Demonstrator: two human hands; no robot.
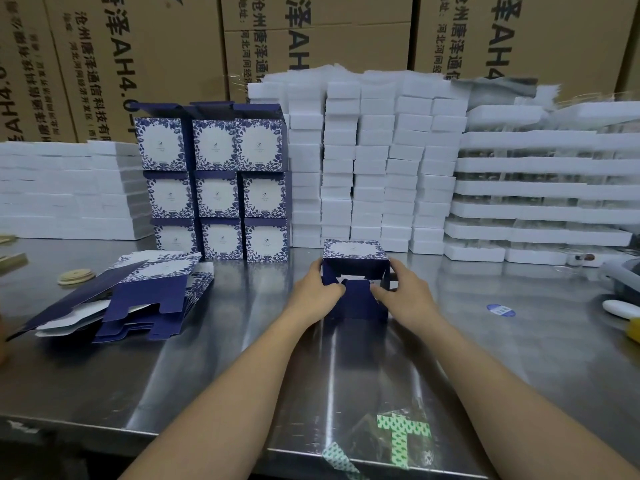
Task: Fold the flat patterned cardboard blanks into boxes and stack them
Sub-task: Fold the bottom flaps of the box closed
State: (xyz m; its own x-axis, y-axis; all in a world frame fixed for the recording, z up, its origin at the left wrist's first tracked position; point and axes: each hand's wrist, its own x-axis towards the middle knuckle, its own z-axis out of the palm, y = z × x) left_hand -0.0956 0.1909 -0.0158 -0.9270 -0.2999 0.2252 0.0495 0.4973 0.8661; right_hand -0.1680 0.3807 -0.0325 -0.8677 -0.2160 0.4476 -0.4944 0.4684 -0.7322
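A half-formed blue and white patterned box (354, 258) lies on its side on the steel table (242, 358), its open end toward me. My left hand (317, 289) grips its left side and my right hand (403, 289) grips its right side, fingers on the dark blue end flaps (358, 297). A fanned pile of flat patterned blanks (138, 296) lies to the left. Behind it stands a stack of folded patterned boxes (218, 188), three wide and three high.
White foam blocks (374, 161) are stacked behind the box, with lower ones at far left (65, 188) and foam trays (540, 188) at right. Brown cartons (145, 46) form the back wall. A round wooden lid (76, 276) and a blue sticker (501, 310) lie on the table.
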